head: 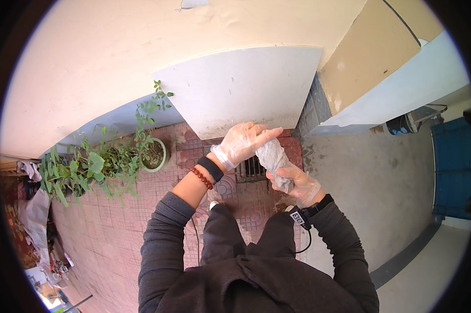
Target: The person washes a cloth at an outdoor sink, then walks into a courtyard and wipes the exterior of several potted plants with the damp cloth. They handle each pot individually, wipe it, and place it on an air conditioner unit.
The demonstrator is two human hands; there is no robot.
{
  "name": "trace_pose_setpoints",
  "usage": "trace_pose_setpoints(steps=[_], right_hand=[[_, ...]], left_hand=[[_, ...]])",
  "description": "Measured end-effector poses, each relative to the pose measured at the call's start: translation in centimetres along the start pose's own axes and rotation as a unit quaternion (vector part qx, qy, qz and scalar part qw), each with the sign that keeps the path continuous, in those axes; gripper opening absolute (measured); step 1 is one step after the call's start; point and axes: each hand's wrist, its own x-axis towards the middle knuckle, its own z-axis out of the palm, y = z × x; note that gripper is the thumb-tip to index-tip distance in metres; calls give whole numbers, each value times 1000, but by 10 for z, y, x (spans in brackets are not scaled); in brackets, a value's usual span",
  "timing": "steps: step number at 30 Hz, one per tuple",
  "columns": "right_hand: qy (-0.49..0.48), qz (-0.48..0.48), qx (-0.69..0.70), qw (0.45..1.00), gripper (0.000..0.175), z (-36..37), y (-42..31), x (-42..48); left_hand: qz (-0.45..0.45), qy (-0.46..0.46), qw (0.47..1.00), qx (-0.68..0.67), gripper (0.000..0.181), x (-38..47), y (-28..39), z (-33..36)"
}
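Note:
Both of my hands wear clear plastic gloves and grip one bunched grey cloth (pixel 273 156). My left hand (pixel 243 143) wraps its upper end, the index finger stretched out to the right. Around the lower end close the fingers of my right hand (pixel 296 183). The cloth hangs between them as a thick, slanting roll; its folds hide parts of the fingers. Beneath it, a dark metal drain grate (pixel 252 169) is set in the red paving.
A white board (pixel 243 90) leans against the wall ahead. To the left stand a potted plant (pixel 155 154) and leafy greenery (pixel 90 168). Grey concrete floor (pixel 356 176) lies to the right, with a blue panel (pixel 453 168) beyond. A cable (pixel 309 244) hangs from my right wrist device.

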Motion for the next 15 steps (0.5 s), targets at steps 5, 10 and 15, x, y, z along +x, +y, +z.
trace_pose_setpoints(steps=[5,10,15], right_hand=[[147,-47,-504,850,38,-16,-20,31],[225,-92,-796,555,33,-20,-27,46],[184,-276,-846,417,28,-41,-30,59]], left_hand=[[-115,-169,975,88,44,-7,5,15],[-318,-206,925,-38,28,-9,15,33],[-447,-133,872,-148,27,-8,25,50]])
